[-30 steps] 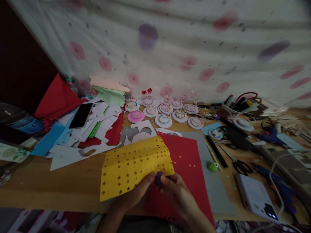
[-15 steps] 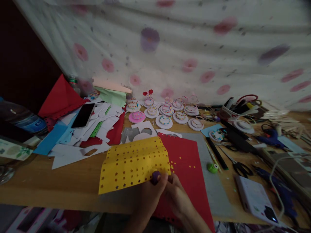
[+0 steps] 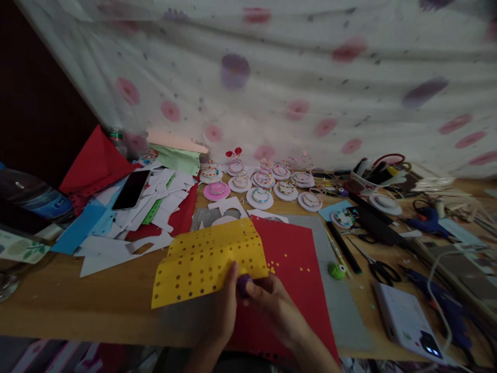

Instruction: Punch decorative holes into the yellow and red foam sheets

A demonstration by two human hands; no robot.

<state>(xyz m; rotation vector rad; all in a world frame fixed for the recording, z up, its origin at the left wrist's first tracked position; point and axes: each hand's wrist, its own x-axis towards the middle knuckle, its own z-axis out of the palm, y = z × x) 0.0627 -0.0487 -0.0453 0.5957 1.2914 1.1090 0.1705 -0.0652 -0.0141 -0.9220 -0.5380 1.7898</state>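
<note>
A yellow sheet of paper [image 3: 202, 259] with rows of star-shaped holes is held up, slightly curved, above the desk. My left hand [image 3: 225, 303] grips its near edge, the thumb on top and the other fingers hidden underneath. My right hand [image 3: 277, 305] is closed around a small purple paper punch [image 3: 244, 285] at the sheet's lower edge, with the thumb against the punch. Beneath lies a red sheet [image 3: 298, 300], dotted with small yellow paper stars [image 3: 272, 267]. A grey mat [image 3: 345, 311] shows under the red sheet.
Small round paper cakes [image 3: 261, 198] stand in rows at the back. Paper scraps [image 3: 155, 202], a phone [image 3: 132, 190] and a bottle [image 3: 34, 194] lie left. To the right are a green punch [image 3: 336, 270], scissors [image 3: 382, 270], glue gun [image 3: 438, 300] and power bank [image 3: 407, 321].
My left hand has shifted left along the sheet's edge, its thumb now on top of the paper. The right hand now holds the purple punch, which sits slightly further left.
</note>
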